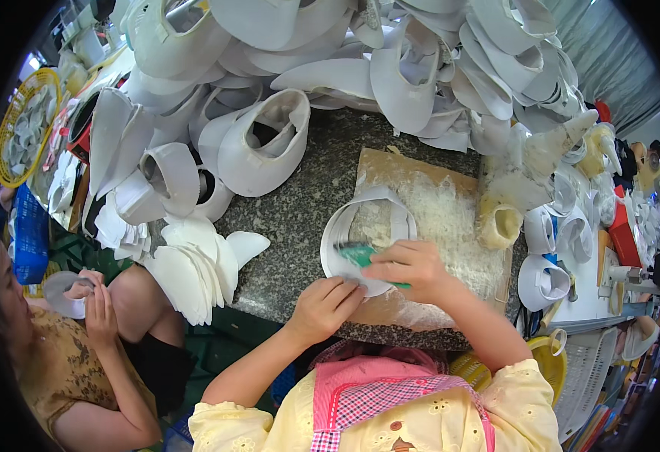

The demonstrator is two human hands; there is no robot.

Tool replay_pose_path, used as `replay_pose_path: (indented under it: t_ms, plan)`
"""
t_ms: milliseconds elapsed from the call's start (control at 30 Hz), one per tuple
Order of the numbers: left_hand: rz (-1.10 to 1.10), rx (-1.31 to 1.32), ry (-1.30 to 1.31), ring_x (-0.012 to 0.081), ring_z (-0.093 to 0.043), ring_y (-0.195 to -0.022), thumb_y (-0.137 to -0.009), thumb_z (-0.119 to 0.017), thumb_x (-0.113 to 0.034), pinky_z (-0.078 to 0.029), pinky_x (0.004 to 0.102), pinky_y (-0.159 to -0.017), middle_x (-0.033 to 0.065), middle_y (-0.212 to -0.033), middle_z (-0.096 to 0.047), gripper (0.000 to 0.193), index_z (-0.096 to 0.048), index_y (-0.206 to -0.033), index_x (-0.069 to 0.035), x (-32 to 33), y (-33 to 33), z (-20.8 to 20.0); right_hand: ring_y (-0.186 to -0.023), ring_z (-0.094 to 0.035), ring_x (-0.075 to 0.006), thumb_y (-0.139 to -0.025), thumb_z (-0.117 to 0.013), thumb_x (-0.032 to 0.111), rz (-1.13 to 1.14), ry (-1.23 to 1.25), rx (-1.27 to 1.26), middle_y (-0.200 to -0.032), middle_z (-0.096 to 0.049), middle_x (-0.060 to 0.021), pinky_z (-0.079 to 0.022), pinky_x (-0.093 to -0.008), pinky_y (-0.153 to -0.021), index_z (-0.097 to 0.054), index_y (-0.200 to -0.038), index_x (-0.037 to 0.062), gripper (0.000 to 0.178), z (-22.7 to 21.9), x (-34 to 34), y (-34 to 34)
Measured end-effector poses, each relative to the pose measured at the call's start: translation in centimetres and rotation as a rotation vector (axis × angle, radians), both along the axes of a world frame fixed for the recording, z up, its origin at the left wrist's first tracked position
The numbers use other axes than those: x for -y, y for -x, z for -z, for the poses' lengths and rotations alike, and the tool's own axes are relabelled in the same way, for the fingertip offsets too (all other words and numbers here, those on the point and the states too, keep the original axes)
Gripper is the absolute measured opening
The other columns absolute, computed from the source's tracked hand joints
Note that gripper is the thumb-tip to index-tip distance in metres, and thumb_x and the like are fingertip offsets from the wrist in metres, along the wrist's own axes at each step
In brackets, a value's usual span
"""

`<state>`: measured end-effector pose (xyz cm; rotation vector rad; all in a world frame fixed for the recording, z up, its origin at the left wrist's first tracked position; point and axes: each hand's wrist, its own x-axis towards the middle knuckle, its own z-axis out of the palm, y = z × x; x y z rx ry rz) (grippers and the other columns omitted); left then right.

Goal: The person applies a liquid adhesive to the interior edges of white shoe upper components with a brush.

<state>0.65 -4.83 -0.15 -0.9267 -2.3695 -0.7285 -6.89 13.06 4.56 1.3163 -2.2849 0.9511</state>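
A white ring-shaped shoe upper (335,264) lies on a glue-crusted board (450,226) straight in front of me. My left hand (326,307) is closed on its near edge, fingertips pressed against it. In my right hand (407,270) is a green brush (356,256) with a dark tip. The tip touches the inner face of the upper, near its left side. My right fingers are wrapped round the brush and hide part of it.
White uppers (270,143) are heaped across the far side of the speckled stone table (270,248). Flat white pieces (198,279) fan out at its left edge. A glue-caked container (499,226) lies right of the board. At left, a co-worker (100,324) holds a pale round piece.
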Motion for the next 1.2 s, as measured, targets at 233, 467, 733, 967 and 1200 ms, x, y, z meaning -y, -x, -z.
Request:
replay_pose_path:
  t_ms: [233, 467, 733, 967, 1200]
  plan:
    - [0.012, -0.046, 0.023, 0.0217, -0.054, -0.073, -0.058, -0.057, -0.008, -0.047, 0.0287, -0.059, 0.0085, -0.083, -0.055, 0.026, -0.057, -0.083, -0.001, -0.2, -0.3, 0.0, -0.057, -0.053, -0.0181, -0.053, -0.056, 0.001, -0.312, -0.115, 0.126, -0.062, -0.052, 0.0005, -0.042, -0.0287, -0.048, -0.060, -0.073, 0.0161, 0.025, -1.3, 0.5, 1.5]
    - [0.021, -0.129, 0.073, 0.0198, -0.051, -0.075, -0.059, -0.052, -0.010, -0.044, 0.0270, -0.061, 0.0086, -0.080, -0.052, 0.023, -0.055, -0.079, 0.002, -0.7, -0.7, 0.3, -0.056, -0.051, -0.0202, -0.056, -0.060, 0.003, -0.290, -0.144, 0.259, -0.061, -0.051, -0.0018, -0.041, -0.0300, -0.049, -0.060, -0.073, 0.0139, 0.021, -3.0, -0.4, 2.2]
    - [-0.028, -0.127, 0.138, 0.0192, -0.050, -0.074, -0.060, -0.053, -0.012, -0.042, 0.0277, -0.058, 0.0061, -0.078, -0.052, 0.022, -0.056, -0.079, -0.001, -0.6, -0.2, 0.3, -0.059, -0.053, -0.0213, -0.054, -0.063, 0.001, -0.357, -0.111, 0.385, -0.063, -0.056, -0.0051, -0.041, -0.0271, -0.052, -0.063, -0.071, 0.0107, 0.019, -2.6, -0.7, 2.6]
    - [-0.048, -0.013, -0.174, 0.0198, -0.051, -0.065, -0.058, -0.057, -0.002, -0.041, 0.0280, -0.054, 0.0058, -0.071, -0.052, 0.018, -0.057, -0.076, -0.003, -0.5, 2.4, -2.9, -0.056, -0.050, -0.0110, -0.062, -0.065, 0.002, -0.306, 0.740, 1.039, -0.068, -0.057, -0.0067, -0.037, -0.0239, -0.047, -0.061, -0.071, 0.0010, 0.010, -0.2, -8.4, -1.2]
    - [-0.221, 0.284, -0.733, 0.0088, -0.046, -0.058, -0.066, -0.057, 0.005, -0.036, 0.0195, -0.051, 0.0030, -0.063, -0.050, 0.012, -0.060, -0.076, -0.001, 1.6, 6.9, -12.9, -0.054, -0.051, -0.0110, -0.064, -0.061, 0.004, -0.011, 1.112, 1.270, -0.067, -0.057, -0.0071, -0.039, -0.0219, -0.047, -0.056, -0.077, -0.0040, 0.015, 6.2, -9.6, -6.1]
